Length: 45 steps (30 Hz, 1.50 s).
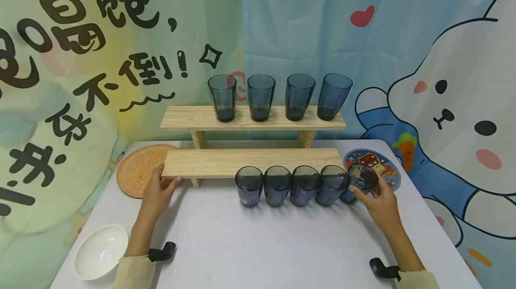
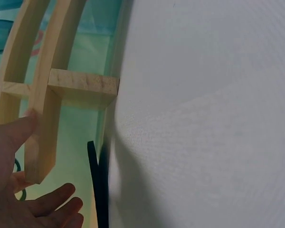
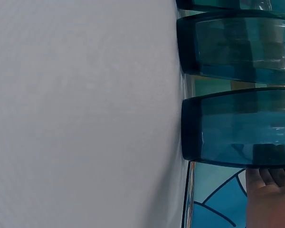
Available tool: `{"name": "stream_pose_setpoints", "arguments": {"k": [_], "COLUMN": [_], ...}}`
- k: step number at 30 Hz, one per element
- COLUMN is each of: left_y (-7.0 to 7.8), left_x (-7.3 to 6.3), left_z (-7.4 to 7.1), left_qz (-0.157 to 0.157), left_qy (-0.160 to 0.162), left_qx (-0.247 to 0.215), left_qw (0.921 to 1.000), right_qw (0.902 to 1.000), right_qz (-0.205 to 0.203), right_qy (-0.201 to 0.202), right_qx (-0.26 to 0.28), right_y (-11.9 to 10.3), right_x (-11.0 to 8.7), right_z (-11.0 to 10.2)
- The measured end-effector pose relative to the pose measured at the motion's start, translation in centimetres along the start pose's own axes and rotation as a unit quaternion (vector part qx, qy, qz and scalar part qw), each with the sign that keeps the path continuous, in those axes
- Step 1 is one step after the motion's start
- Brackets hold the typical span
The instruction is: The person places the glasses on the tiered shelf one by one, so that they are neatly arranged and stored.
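Observation:
My left hand grips the left end of the lower board of a two-tier wooden shelf, thumb on its front edge. In the left wrist view the thumb presses on the board and the lower fingers are spread off it. My right hand holds the rightmost dark blue glass, thumb on one side and fingers on the other. This glass stands upright on the table, at the end of a row of matching glasses in front of the shelf.
Several more glasses stand on the upper board. An orange round mat lies left of the shelf, a blue patterned round mat at the right. A white bowl sits at the table's front left. A printed curtain hangs behind.

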State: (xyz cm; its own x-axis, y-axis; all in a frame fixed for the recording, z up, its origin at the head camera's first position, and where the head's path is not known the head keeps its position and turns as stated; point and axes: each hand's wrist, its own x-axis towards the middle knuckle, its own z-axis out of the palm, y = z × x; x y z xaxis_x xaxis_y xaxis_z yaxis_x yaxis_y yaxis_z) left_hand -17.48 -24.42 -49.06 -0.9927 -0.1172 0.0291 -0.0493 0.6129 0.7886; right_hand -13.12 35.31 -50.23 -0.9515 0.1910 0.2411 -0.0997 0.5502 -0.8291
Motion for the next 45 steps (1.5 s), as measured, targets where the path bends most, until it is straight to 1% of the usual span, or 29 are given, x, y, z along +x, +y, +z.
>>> {"name": "stream_pose_setpoints", "arguments": {"k": [5,11,17,20,22,25,30,33,36,38,41,45], "left_y": [0.1,0.2,0.1,0.2,0.1,0.1,0.0,0.0,-0.1,-0.1,-0.3,-0.5], "left_x": [0.0,0.0,0.3,0.2,0.2,0.2,0.2,0.2,0.2,0.2,0.2,0.3], "left_z": [-0.1,0.1,0.2,0.3,0.4,0.5,0.4,0.3,0.3,0.3,0.3,0.4], "left_qz": [0.000,0.011,0.014,0.012,0.010,0.011,0.011,0.012,0.012,0.013,0.015,0.022], "left_qy": [-0.001,0.008,0.008,0.007,0.007,0.007,0.005,0.002,0.003,0.005,0.010,0.018], "left_qx": [-0.005,-0.008,-0.012,-0.012,-0.012,-0.014,-0.015,-0.014,-0.012,-0.010,-0.009,-0.009], "left_qw": [1.0000,0.9999,0.9998,0.9998,0.9999,0.9998,0.9998,0.9998,0.9999,0.9999,0.9998,0.9996], "right_qw": [1.0000,1.0000,0.9996,0.9996,0.9997,0.9994,0.9976,0.9971,0.9975,0.9981,0.9986,0.9975], "right_qz": [-0.007,0.003,0.017,0.019,0.014,0.009,0.003,-0.001,-0.007,-0.014,-0.035,-0.069], "right_qy": [0.000,-0.003,-0.014,-0.008,0.003,0.023,0.060,0.067,0.059,0.050,0.035,0.002], "right_qx": [0.005,-0.005,-0.017,-0.018,-0.019,-0.023,-0.033,-0.037,-0.039,-0.034,-0.019,0.017], "right_y": [0.0,-0.7,-1.4,-2.0,-2.5,-3.6,-6.1,-7.6,-9.0,-10.0,-11.4,-13.5], "right_x": [-0.1,-0.3,-0.2,0.0,0.2,0.9,2.4,3.3,4.2,4.8,5.5,6.3], "right_z": [0.1,-0.4,-1.2,-1.7,-2.1,-2.8,-4.0,-4.6,-4.7,-4.4,-3.5,-1.7]}}
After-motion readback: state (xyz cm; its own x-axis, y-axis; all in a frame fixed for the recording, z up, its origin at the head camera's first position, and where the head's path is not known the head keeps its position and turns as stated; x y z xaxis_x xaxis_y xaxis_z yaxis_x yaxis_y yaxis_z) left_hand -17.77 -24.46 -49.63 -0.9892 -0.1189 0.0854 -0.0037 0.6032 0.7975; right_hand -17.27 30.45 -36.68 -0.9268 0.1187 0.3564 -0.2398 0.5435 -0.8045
